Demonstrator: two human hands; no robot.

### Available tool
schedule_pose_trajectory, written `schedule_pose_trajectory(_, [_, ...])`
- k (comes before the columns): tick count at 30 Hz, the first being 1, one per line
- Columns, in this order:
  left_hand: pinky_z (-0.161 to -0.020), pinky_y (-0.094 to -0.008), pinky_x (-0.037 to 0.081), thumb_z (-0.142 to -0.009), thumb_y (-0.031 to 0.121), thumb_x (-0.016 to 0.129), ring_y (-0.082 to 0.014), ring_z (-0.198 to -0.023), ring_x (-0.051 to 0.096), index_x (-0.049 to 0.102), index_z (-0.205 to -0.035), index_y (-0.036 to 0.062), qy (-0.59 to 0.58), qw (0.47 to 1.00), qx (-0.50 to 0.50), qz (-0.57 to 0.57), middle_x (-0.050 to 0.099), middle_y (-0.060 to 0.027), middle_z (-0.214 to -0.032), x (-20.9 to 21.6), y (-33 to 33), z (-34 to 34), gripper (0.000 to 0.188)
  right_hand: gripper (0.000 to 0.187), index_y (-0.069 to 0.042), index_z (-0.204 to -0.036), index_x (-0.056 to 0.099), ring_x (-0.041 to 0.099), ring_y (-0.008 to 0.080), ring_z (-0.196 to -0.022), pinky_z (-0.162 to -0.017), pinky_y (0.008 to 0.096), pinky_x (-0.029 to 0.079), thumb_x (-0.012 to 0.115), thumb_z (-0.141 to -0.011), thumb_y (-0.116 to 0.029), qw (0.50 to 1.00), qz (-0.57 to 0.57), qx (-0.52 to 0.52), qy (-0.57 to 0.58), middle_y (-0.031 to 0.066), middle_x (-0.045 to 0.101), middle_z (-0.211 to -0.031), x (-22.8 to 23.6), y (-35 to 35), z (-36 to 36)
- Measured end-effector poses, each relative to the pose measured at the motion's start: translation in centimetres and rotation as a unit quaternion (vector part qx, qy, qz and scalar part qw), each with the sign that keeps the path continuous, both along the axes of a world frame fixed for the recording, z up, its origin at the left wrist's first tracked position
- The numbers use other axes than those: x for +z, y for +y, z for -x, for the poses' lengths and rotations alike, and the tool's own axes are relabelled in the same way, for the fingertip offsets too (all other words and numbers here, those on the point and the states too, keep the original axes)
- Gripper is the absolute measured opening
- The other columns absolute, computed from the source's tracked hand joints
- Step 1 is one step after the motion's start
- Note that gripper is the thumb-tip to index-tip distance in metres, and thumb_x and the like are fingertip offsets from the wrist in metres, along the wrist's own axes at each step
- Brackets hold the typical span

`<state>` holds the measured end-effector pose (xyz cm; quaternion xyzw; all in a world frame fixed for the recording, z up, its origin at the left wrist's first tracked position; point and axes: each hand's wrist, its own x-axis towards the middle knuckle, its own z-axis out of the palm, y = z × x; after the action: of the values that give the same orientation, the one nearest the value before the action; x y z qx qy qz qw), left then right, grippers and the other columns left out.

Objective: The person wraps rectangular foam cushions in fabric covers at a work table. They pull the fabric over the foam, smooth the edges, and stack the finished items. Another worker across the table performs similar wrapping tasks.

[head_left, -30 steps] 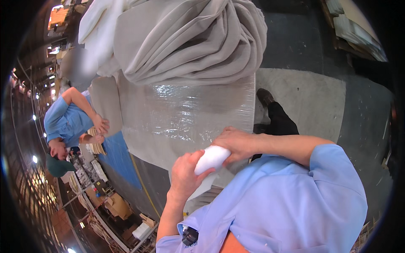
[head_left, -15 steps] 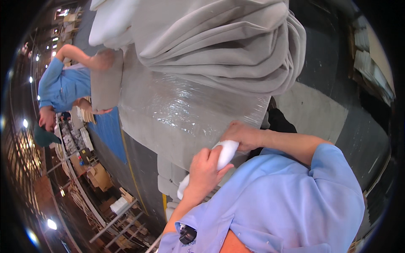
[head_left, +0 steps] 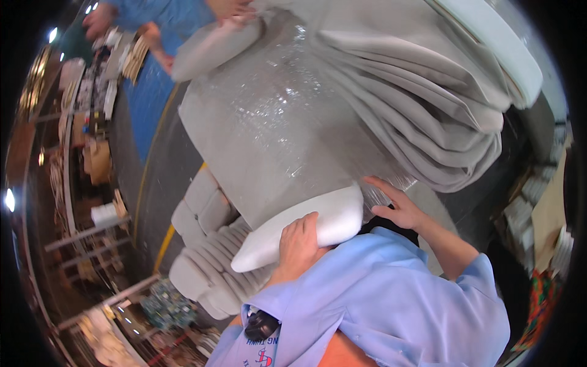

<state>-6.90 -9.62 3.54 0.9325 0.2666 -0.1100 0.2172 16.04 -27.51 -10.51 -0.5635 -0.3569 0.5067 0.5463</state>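
Our right grip [head_left: 396, 207] has come off the white cushion [head_left: 336, 214], open; our left grip [head_left: 298, 243] atop it, clasp unclear, should steady it.

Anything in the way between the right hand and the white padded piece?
Nothing visible: the open right hand sits just beyond the right end of the white padded piece; the left hand lies farther left on it.

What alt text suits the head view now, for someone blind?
The left hand rests on a white pad at the edge of a film-covered grey surface, the right hand open beside it. Beyond: folded grey fabric and a co-worker's hand on a grey cushion.
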Motion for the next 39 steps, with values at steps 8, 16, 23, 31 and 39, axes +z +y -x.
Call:
schedule_pose_trajectory(8, [-0.091,-0.0521,0.051,-0.076,0.028,0.084,-0.042,-0.107,0.067,0.051,-0.136,-0.0014,-0.037,0.997,0.064,0.015,0.07,-0.0229,-0.112,-2.1,-0.5,0.4,0.074,0.081,-0.003,-0.16,0.045,0.033,0.033,-0.158,-0.13,0.0438,0.021,0.028,-0.111,-0.065,0.968,0.03,0.237,-0.076,0.0194,0.043,-0.166,1.0,8.8,2.8])
schedule_pose_trajectory(16, [-0.09,-0.0473,0.052,-0.077,0.029,0.084,-0.0359,-0.102,0.069,0.049,-0.135,-0.0026,-0.055,0.998,0.024,-0.016,0.071,-0.0198,-0.103,-2.5,-0.4,0.8,0.074,0.102,-0.007,-0.167,0.033,0.034,0.0321,-0.156,-0.129,0.0432,0.025,0.028,-0.1,-0.084,0.961,0.128,0.198,0.145,0.024,0.035,-0.169,-0.6,10.8,2.6])
schedule_pose_trajectory(23, [-0.102,-0.046,0.049,-0.075,0.03,0.091,-0.0384,-0.116,0.065,0.024,-0.163,0.0021,-0.194,0.981,0.01,-0.021,0.067,-0.0222,-0.121,-1.5,0.5,2.0,0.114,0.114,-0.003,-0.165,0.035,0.038,0.0339,-0.155,-0.128,0.0486,0.023,0.077,-0.084,-0.072,0.974,0.032,0.222,0.017,0.0229,0.046,-0.163,11.1,11.6,1.4])
schedule_pose_trajectory(31, [-0.106,-0.048,0.047,-0.079,0.033,0.088,-0.0369,-0.12,0.064,0.058,-0.143,0.0022,-0.188,0.98,0.008,0.058,0.068,-0.017,-0.131,3.4,5.9,14.7,0.077,0.084,-0.004,-0.15,0.056,0.062,0.0408,-0.13,-0.121,0.0575,0.036,0.088,-0.078,-0.031,0.869,0.062,0.262,-0.415,0.0219,0.067,-0.139,13.9,9.4,8.8])
schedule_pose_trajectory(39, [-0.105,-0.0497,0.048,-0.081,0.03,0.087,-0.0347,-0.12,0.065,0.062,-0.138,0.008,-0.117,0.992,0.052,0.012,0.069,-0.0154,-0.129,-0.9,6.3,15.5,0.066,0.08,-0.007,-0.144,0.061,0.064,0.0395,-0.127,-0.114,0.0578,0.042,0.092,-0.072,-0.02,0.821,0.009,0.217,-0.528,0.0191,0.069,-0.134,16.3,11.1,14.8])
